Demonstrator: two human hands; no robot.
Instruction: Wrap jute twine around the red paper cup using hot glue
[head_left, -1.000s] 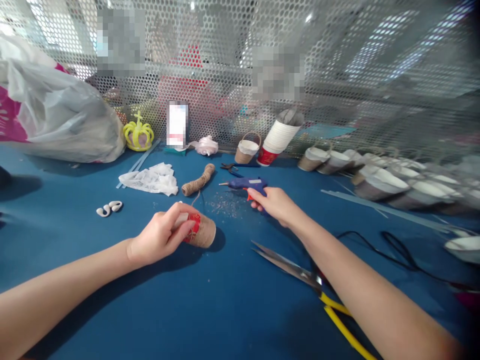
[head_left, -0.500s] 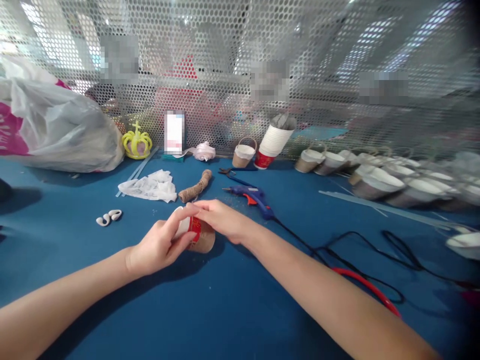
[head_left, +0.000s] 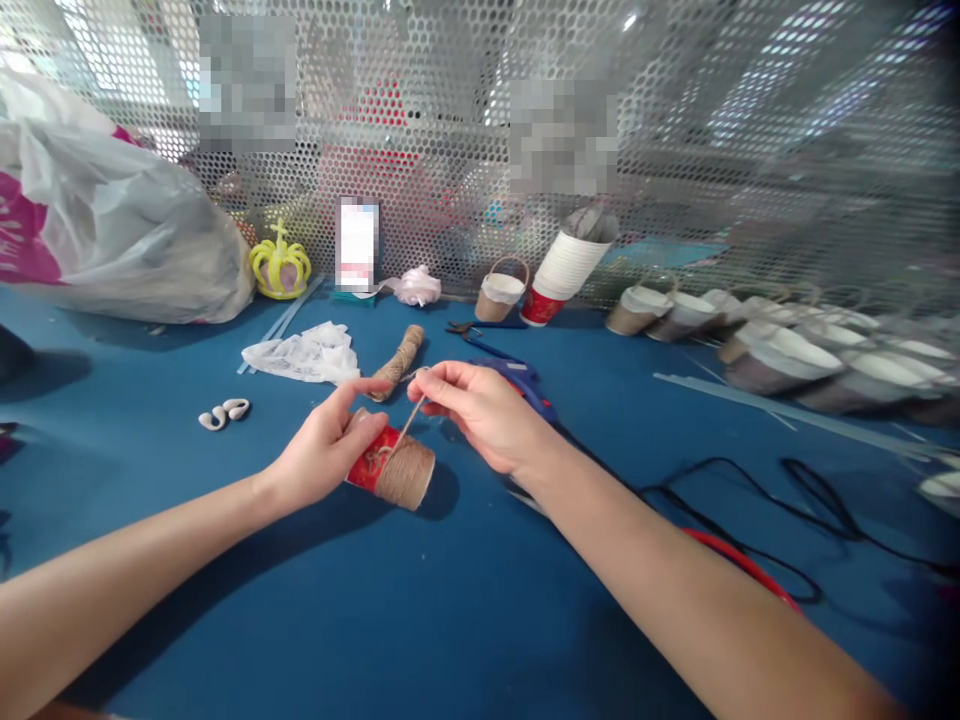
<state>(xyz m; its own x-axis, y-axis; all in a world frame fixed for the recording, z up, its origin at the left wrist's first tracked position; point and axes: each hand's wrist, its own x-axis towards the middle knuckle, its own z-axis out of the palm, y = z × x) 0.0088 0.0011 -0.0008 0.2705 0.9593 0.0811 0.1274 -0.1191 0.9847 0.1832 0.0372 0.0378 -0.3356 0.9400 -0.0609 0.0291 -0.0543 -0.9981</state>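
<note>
A red paper cup [head_left: 369, 468] lies tilted above the blue table, with brown twine [head_left: 406, 474] wound round its base half. Gripping the cup's rim end is my left hand [head_left: 322, 450], thumb on its side. My right hand [head_left: 480, 410] pinches a taut strand of the twine that rises from the cup's wound part. Just behind the hands rests a bundle of the same twine [head_left: 399, 362]. A blue glue gun [head_left: 517, 380] lies partly hidden behind my right hand.
White lace cloth [head_left: 304, 354] and small white curled pieces [head_left: 223, 413] lie at left. Pliers [head_left: 487, 328], a twine-covered basket [head_left: 501, 292] and stacked paper cups [head_left: 568, 264] stand further back. Several more baskets [head_left: 780, 360] line the right; a black cord [head_left: 720, 465] crosses there.
My right hand has moved off the cup to the right, drawing the twine strand out. The cup has turned, showing more of its red side and wound twine.
</note>
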